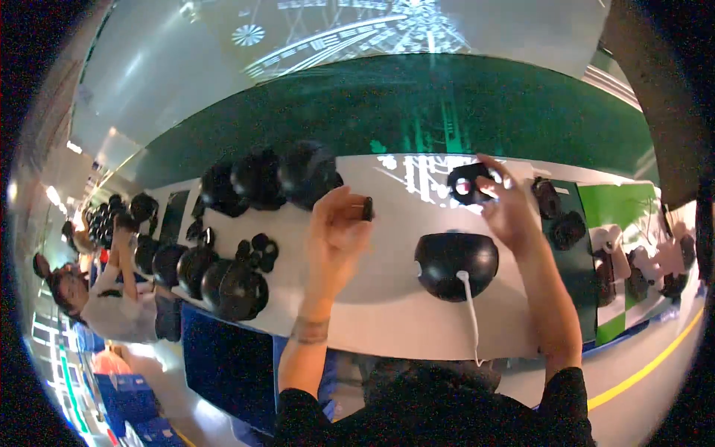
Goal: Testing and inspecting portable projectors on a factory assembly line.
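My left hand is raised over the white table with its fingers curled, pinching a small black piece between thumb and fingertips. My right hand has its fingers on a black part with round white spots, held above the far side of the table. What this part is cannot be made out. Between my forearms stands a rounded black device with a flattened top, and a white cable runs from it over the near table edge. Neither hand touches this device.
Several black spheres stand in rows at the left of the table, with small black parts beside them. More black parts lie at the right. A lit picture shows beyond the green strip. A seated person works at far left.
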Available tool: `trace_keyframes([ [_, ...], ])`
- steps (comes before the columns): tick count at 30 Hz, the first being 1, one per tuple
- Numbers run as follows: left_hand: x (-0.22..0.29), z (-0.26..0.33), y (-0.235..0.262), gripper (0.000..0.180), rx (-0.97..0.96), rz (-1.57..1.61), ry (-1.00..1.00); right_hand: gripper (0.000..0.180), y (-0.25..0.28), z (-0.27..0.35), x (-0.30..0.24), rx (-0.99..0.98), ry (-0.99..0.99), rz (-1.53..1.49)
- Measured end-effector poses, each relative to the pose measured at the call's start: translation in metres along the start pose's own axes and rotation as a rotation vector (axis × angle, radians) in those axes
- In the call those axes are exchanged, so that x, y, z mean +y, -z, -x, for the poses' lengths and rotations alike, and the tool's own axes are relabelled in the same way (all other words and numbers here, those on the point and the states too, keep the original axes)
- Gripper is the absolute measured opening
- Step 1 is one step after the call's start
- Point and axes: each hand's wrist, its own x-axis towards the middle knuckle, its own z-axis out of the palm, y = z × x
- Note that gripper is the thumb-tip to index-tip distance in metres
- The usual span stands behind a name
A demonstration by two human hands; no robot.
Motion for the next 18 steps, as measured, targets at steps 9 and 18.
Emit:
trace_keyframes([
  [9,-0.033,-0.004,-0.018,0.037,-0.055,1.152,0.688,0.037,0.004,-0.009,0.05,-0.037,-0.257,-0.498],
  [18,-0.039,-0.006,-0.033,0.034,-0.065,0.853,0.867,0.03,-0.011,-0.012,0.071,-0.01,0.104,-0.24],
])
